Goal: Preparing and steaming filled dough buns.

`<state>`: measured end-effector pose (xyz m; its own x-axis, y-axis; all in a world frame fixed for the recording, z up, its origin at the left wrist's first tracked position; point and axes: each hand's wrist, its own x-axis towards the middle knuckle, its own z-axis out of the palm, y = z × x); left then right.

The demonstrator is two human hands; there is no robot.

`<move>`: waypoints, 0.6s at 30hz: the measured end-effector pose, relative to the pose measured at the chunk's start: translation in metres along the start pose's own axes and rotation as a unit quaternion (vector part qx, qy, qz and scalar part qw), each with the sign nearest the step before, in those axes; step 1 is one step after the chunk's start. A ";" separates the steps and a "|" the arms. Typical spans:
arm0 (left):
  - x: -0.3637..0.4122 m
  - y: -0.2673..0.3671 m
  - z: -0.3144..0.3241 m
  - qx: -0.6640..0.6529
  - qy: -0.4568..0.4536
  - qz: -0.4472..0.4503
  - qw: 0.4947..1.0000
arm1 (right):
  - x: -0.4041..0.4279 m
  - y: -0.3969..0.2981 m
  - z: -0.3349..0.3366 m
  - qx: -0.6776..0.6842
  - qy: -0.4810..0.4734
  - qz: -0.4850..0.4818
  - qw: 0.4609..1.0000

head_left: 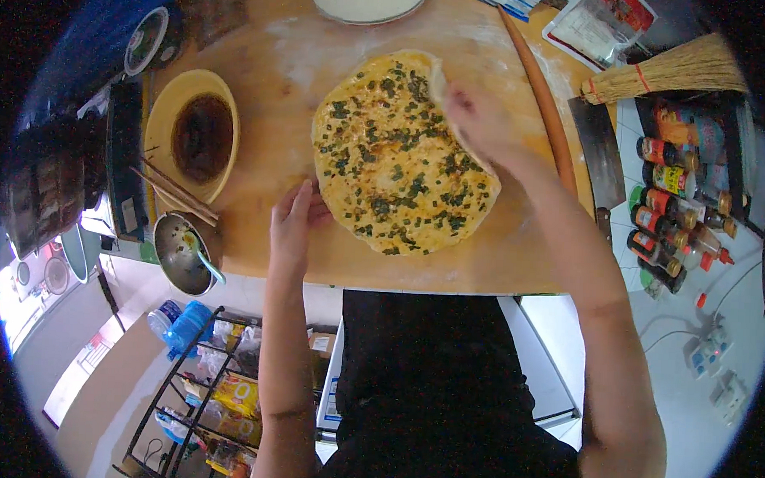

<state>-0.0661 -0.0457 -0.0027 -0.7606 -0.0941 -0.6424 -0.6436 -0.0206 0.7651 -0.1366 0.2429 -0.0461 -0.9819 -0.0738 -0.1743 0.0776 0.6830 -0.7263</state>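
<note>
A round sheet of flattened dough [398, 157] lies on the wooden board [262, 247], oiled and scattered with chopped scallions. My right hand [478, 119], blurred, is at its right edge, where the rim is raised and turns inward; the fingers appear to pinch it. Beside the lower left edge is my left hand [299, 211], thumb up, its fingertips touching or just under the dough. Whether those fingers grip the rim cannot be seen.
Left stand a yellow bowl [156, 117] of dark liquid, chopsticks [175, 192] and a metal bowl [170, 263] with a spoon. Right are a rolling pin [542, 99], a cleaver [597, 152], a straw brush [672, 72] and several bottles [658, 207]. A plate [368, 1] sits at the back.
</note>
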 end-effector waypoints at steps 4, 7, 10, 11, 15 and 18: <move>0.009 0.005 0.005 -0.017 0.026 0.012 0.999 | -0.014 0.035 -0.036 0.160 0.008 0.089 0.983; 0.022 0.006 0.001 -0.017 0.036 0.037 0.999 | -0.048 0.026 -0.043 0.402 0.008 0.172 0.899; 0.032 0.011 0.002 0.008 -0.003 0.020 1.000 | -0.075 0.025 -0.047 0.374 0.017 0.272 0.886; 0.032 0.017 0.005 0.088 -0.015 0.048 0.995 | -0.085 0.027 -0.045 0.404 0.019 0.272 0.873; 0.035 0.018 0.005 0.245 -0.050 0.147 0.957 | -0.111 0.021 -0.042 0.452 0.048 0.286 0.844; 0.044 0.008 0.003 0.212 -0.075 0.144 0.964 | -0.122 0.020 -0.039 0.464 0.068 0.291 0.834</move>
<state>-0.1052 -0.0468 -0.0247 -0.8964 0.1111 -0.4290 -0.3560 0.3958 0.8465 -0.0216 0.2939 -0.0136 -0.7369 0.1993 -0.6459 0.5861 -0.2876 -0.7575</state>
